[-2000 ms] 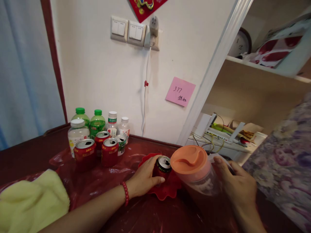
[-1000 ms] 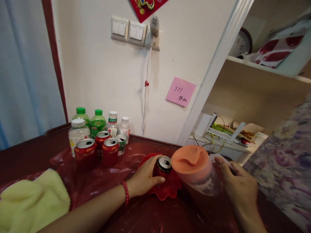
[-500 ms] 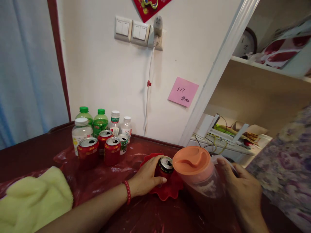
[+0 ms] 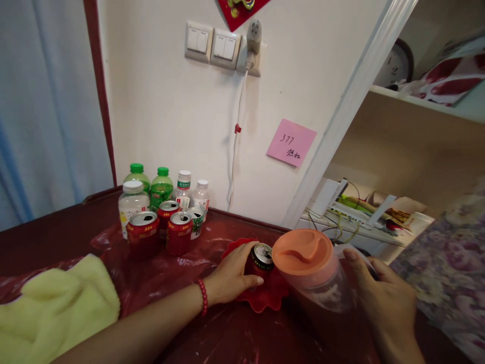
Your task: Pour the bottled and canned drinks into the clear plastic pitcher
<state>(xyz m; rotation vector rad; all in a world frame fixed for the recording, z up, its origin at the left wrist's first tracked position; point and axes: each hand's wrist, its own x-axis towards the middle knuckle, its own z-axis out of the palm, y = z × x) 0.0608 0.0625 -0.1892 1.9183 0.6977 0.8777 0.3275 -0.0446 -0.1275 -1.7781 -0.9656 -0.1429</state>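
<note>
My left hand (image 4: 232, 273), with a red bead bracelet at the wrist, is wrapped round a red can (image 4: 261, 262) with an opened top. The can leans to the right over a scalloped red dish (image 4: 267, 298). In my right hand (image 4: 390, 298) is the handle of a clear pitcher (image 4: 333, 296) with an orange lid (image 4: 303, 253). The pitcher is tilted to the left, its lid beside the top of the can. Dark contents show inside it. Whether liquid is flowing between them cannot be seen.
Several bottles (image 4: 161, 192) and opened red cans (image 4: 180, 233) stand at the back left of the dark red table. A yellow cloth (image 4: 64, 303) lies at the front left. Behind are a wall with a hanging cord (image 4: 234, 162) and, at right, shelves with a white router (image 4: 352, 217).
The camera view has shifted slightly, so the background sits a little further right. Both hands keep their holds on the can and pitcher, with hardly any movement between them.
</note>
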